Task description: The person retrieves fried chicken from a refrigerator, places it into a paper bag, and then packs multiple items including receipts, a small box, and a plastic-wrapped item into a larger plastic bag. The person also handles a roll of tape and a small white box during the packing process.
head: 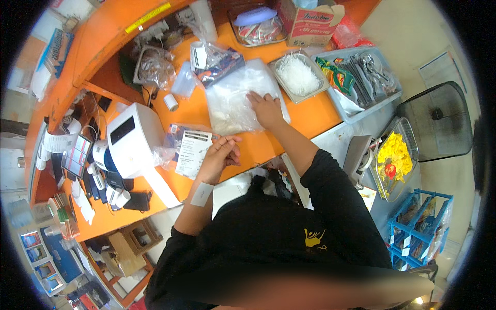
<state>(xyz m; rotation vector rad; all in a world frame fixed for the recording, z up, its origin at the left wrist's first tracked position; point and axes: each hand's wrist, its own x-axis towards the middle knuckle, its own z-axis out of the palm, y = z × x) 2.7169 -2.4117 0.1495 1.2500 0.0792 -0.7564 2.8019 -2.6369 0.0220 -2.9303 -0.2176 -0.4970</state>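
Note:
My right hand (266, 109) lies palm down with spread fingers on a stack of clear plastic bags (244, 89) on the orange counter (314, 118). My left hand (223, 157) is raised near the counter's edge, fingers loosely bent, with nothing seen in it. A white label is stuck on my left wrist (202, 194). Beside that hand lies a printed paper slip (193, 153), partly over a plastic-wrapped packet (174, 135). A printed box in clear plastic (223, 68) rests at the back of the bags.
To the left stand a white label printer (135, 141) and a tablet (76, 155). A metal tray of white shredded strips (299, 75), a grey bin of cutlery and packets (362, 83) and a cardboard box (312, 25) stand at the back right. A wire basket of yellow pieces (396, 159) is farther right.

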